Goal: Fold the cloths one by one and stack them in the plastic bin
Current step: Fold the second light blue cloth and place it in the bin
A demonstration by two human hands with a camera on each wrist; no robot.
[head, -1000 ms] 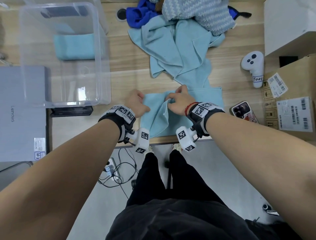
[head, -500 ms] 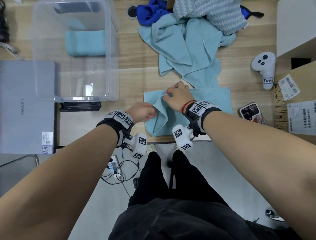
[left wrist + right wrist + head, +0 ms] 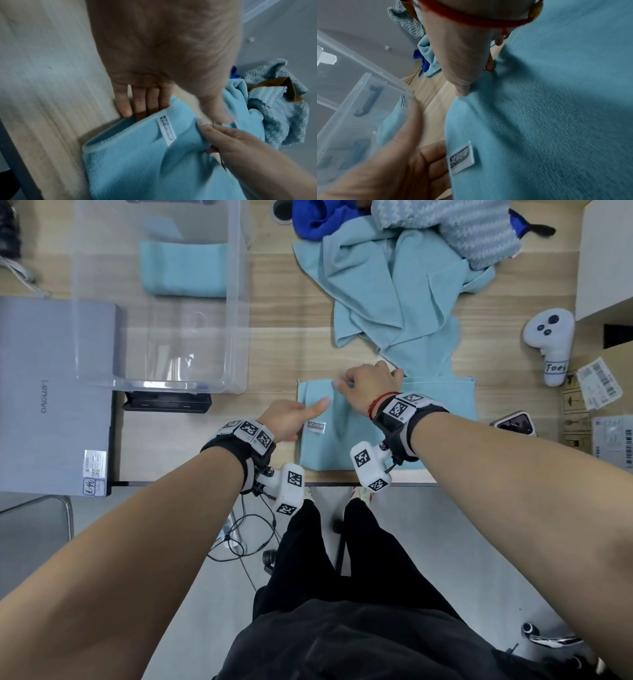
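Observation:
A light blue cloth (image 3: 346,446) lies folded near the table's front edge, its white label (image 3: 315,426) facing up. My left hand (image 3: 308,419) is at the cloth's left edge. Its straight fingers (image 3: 145,101) are slid under the top layer and its thumb is stretched out above. My right hand (image 3: 342,383) pinches the cloth's far edge, thumb on top. The clear plastic bin (image 3: 236,302) stands at the back left with one folded light blue cloth (image 3: 185,268) inside. Behind my hands lies a loose pile of cloths (image 3: 394,285).
A grey laptop (image 3: 51,392) lies left of the bin, with a black device (image 3: 168,404) in front of it. On the right are a white controller (image 3: 551,344), a phone (image 3: 513,422), a cardboard box (image 3: 599,412) and a white box (image 3: 606,251).
The raised fold that both hands held has been laid over to the left and now lies flat, label up. My left hand went from gripping the cloth to straight fingers under its edge.

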